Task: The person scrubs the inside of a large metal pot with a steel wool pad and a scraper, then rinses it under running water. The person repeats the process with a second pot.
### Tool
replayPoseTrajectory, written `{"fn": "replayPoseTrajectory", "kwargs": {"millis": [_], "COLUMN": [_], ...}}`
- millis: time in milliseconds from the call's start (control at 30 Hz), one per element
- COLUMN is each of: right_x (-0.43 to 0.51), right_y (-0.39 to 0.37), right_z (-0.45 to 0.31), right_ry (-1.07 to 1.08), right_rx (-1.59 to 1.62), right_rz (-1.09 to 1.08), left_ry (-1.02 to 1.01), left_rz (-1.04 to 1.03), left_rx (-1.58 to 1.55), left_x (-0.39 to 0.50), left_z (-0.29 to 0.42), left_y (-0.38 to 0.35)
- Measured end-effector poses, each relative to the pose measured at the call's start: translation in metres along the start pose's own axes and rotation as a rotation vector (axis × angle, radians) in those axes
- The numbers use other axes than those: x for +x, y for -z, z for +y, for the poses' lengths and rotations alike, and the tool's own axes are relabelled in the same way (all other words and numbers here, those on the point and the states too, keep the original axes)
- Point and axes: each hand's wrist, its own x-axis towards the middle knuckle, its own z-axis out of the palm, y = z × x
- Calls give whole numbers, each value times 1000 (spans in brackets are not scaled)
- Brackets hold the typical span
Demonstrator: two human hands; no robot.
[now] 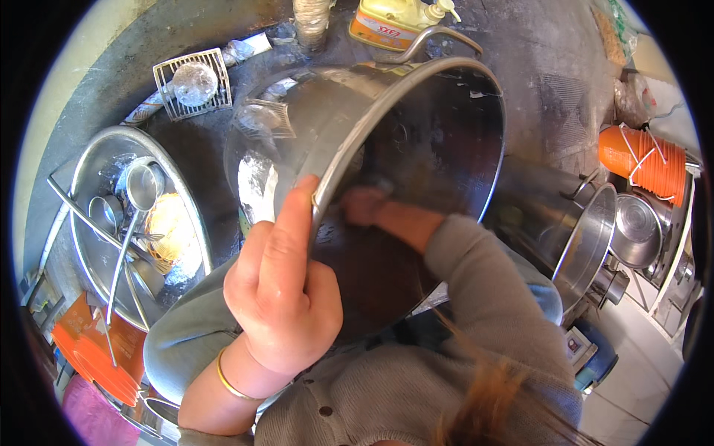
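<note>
A large stainless steel stockpot [346,111] lies tilted in front of me, its mouth turned towards my body and a loop handle [429,39] on its far side. My left hand [284,284] grips the near left part of its rim, fingers on the outside. Deep in the pot's dark interior is my right hand [362,205], blurred and close to the inner wall. Whether it holds something is hidden by the blur and shadow.
On the left, a wide metal basin [173,173] holds ladles and a yellow wicker strainer [170,228]. Orange baskets [106,345] sit below it. A floor drain grate [192,83] and a yellow detergent jug [385,25] are beyond. Another steel pot [591,240] lies at right, near stacked orange baskets [641,161].
</note>
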Motion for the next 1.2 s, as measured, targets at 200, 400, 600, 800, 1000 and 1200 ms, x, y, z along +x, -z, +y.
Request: {"fn": "replayPoseTrajectory", "kwargs": {"millis": [200,400,600,800,1000,1200], "right_x": [3,14,52,40,17,-57], "right_y": [11,-27,-59,-87,-45,-22], "right_z": [-9,-6,9,-64,31,-113], "right_ry": [-242,-141,-207,5,-107,-32], "right_rx": [-3,-109,-86,688,-207,654], "right_rz": [-32,60,291,338,57,189], "left_ry": [-25,-12,25,5,87,55], "left_rz": [31,3,-28,-16,-39,18], "left_rx": [20,-3,11,-47,-4,-128], "left_x": [1,3,1,3,0,1], "left_z": [-7,-3,-9,-1,-2,-4], "left_y": [-1,1,4,1,0,-2]}}
